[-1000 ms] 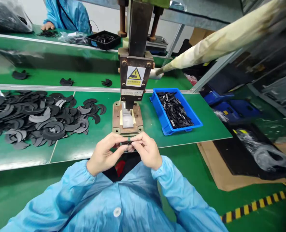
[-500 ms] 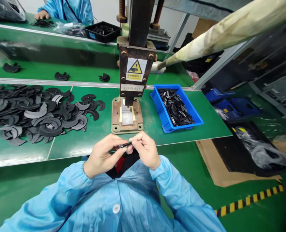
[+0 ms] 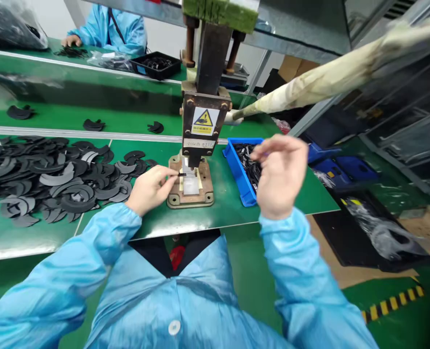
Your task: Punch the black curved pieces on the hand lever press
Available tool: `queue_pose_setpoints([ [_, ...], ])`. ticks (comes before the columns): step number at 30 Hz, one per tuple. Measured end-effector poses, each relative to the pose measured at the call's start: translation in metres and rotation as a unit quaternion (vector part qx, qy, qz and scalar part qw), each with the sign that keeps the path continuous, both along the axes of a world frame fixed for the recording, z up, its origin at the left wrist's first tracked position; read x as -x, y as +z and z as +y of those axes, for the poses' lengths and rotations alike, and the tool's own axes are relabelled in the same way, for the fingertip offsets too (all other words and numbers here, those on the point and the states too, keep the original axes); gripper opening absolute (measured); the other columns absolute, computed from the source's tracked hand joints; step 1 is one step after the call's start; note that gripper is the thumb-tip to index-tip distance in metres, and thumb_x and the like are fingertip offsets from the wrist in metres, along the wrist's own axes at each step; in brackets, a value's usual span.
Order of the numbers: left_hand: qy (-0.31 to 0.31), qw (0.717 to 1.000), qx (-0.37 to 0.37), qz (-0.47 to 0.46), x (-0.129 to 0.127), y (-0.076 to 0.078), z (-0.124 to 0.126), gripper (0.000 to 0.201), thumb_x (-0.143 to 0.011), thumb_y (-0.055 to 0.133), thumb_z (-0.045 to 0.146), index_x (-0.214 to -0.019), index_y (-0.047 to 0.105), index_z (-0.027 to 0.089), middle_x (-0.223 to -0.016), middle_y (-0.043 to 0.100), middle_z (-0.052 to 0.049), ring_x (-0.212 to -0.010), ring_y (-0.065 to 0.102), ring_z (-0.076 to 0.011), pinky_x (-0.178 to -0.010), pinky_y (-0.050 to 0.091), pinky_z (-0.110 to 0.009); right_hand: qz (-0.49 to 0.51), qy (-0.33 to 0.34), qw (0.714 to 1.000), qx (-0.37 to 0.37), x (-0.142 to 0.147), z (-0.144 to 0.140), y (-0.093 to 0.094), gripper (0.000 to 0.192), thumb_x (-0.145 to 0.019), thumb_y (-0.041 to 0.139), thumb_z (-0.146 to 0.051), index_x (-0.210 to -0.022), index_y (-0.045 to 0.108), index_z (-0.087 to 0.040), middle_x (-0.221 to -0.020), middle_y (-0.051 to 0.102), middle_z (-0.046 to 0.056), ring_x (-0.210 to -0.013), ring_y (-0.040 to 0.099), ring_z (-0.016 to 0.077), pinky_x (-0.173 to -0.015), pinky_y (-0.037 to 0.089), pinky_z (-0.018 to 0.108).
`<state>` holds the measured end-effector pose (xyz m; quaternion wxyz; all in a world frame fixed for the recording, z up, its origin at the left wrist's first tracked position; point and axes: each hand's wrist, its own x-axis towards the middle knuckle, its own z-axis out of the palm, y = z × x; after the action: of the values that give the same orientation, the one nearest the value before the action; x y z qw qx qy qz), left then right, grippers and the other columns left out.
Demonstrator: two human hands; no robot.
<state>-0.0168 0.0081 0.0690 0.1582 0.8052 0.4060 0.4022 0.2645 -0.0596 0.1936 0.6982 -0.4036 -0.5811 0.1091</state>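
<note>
A small, thin black plastic strip is pinched between the thumb and fingertips of the left hand, right at the left edge of the rusty brown metal base plate of a hand press, near the front edge of the green worktop. The strip looks light and fairly stiff, easy to hold by one end with a fingertip pinch, though small enough to slip or flick away. The right hand hangs raised above the blue plastic bin of similar black strips, its fingers loosely curled; whether they hold anything cannot be told, as the hand is blurred. That hand also hides much of the bin. The strip's exact shape and how it meets the pale slot in the base plate are too small to make out. Left of the press lies a heap of flat dark crescent-shaped cut-outs. At the far worktop, another person's blue sleeve shows, cut off by the top edge.
</note>
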Motion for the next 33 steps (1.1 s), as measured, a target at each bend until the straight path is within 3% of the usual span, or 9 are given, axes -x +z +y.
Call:
queue_pose_setpoints([
  [3,-0.024,0.997,0.014,0.077,-0.011,-0.008,0.031,0.029,-0.104,0.054,0.035,-0.113,0.078,0.022,-0.112,0.076,-0.009,-0.102,0.070,-0.0225,-0.093,0.053,-0.032,-0.042,0.062,0.991,-0.115,-0.011,0.021,0.068,0.062,-0.097,0.058,-0.064,-0.140,0.051,-0.021,-0.133,0.062,0.008,-0.127,0.068,0.0184,-0.108,0.058,0.038],
  [5,-0.049,0.992,0.017,0.116,-0.017,-0.011,0.039,0.031,-0.104,0.051,0.032,-0.116,0.078,0.023,-0.119,0.075,-0.010,-0.113,0.069,-0.0253,-0.098,0.052,-0.033,-0.074,0.113,0.986,-0.095,-0.008,0.025,0.094,0.067,-0.092,0.057,-0.069,-0.136,0.057,-0.019,-0.126,0.065,0.003,-0.119,0.071,0.0164,-0.110,0.057,0.041],
  [7,-0.058,0.988,0.021,0.138,-0.019,-0.012,0.042,0.032,-0.102,0.052,0.030,-0.119,0.079,0.025,-0.120,0.074,-0.010,-0.115,0.069,-0.0268,-0.098,0.052,-0.034,-0.098,0.123,0.986,-0.060,-0.001,0.023,0.101,0.056,-0.089,0.061,-0.067,-0.118,0.066,-0.019,-0.109,0.067,-0.004,-0.102,0.071,0.0105,-0.104,0.058,0.039],
  [10,-0.073,0.986,0.022,0.146,-0.019,-0.011,0.042,0.032,-0.099,0.055,0.027,-0.120,0.079,0.026,-0.121,0.073,-0.010,-0.118,0.068,-0.0278,-0.099,0.053,-0.035,-0.099,0.106,0.987,-0.064,0.009,0.018,0.087,0.032,-0.092,0.071,-0.052,-0.091,0.066,-0.021,-0.086,0.061,-0.006,-0.082,0.065,0.0065,-0.089,0.060,0.032],
  [12,-0.086,0.985,0.014,0.149,-0.018,-0.009,0.041,0.033,-0.100,0.054,0.026,-0.120,0.080,0.027,-0.124,0.073,-0.009,-0.118,0.068,-0.0270,-0.099,0.053,-0.034,-0.096,0.107,0.985,-0.092,0.012,0.011,0.068,0.031,-0.094,0.073,-0.045,-0.078,0.060,-0.023,-0.075,0.056,-0.004,-0.074,0.060,0.0092,-0.083,0.061,0.034],
  [18,-0.081,0.981,-0.021,0.176,-0.020,-0.006,0.036,0.035,-0.105,0.047,0.027,-0.121,0.079,0.026,-0.124,0.073,-0.008,-0.112,0.071,-0.0233,-0.095,0.057,-0.034,-0.163,0.075,0.977,-0.112,0.009,-0.016,0.000,0.028,-0.086,0.079,-0.034,-0.067,0.061,-0.023,-0.067,0.058,-0.002,-0.087,0.069,0.0206,-0.115,0.054,0.064],
  [23,-0.099,0.968,-0.020,0.231,-0.005,0.005,0.055,0.036,-0.105,0.047,0.030,-0.122,0.078,0.025,-0.121,0.076,-0.008,-0.116,0.071,-0.0236,-0.102,0.055,-0.035,-0.158,0.042,0.978,-0.133,0.005,-0.019,-0.033,0.024,-0.088,0.074,-0.036,-0.070,0.064,-0.024,-0.072,0.064,-0.001,-0.093,0.071,0.0230,-0.119,0.051,0.068],
  [29,0.151,0.920,0.113,0.343,0.074,0.017,0.144,0.040,-0.099,0.057,0.040,-0.127,0.075,0.018,-0.130,0.077,-0.014,-0.120,0.070,-0.0327,-0.103,0.053,-0.040,-0.116,0.024,0.982,-0.148,0.012,-0.013,-0.036,0.025,-0.087,0.074,-0.035,-0.068,0.062,-0.025,-0.069,0.063,-0.002,-0.087,0.070,0.0223,-0.116,0.054,0.069],
  [33,0.206,0.852,0.255,0.408,0.098,0.014,0.183,0.064,-0.091,0.066,0.061,-0.135,0.072,0.016,-0.135,0.075,-0.018,-0.124,0.070,-0.0359,-0.099,0.054,-0.037,-0.101,0.024,0.982,-0.158,0.015,-0.011,-0.038,0.025,-0.086,0.074,-0.033,-0.067,0.062,-0.024,-0.069,0.063,-0.002,-0.085,0.069,0.0216,-0.113,0.054,0.069],
])
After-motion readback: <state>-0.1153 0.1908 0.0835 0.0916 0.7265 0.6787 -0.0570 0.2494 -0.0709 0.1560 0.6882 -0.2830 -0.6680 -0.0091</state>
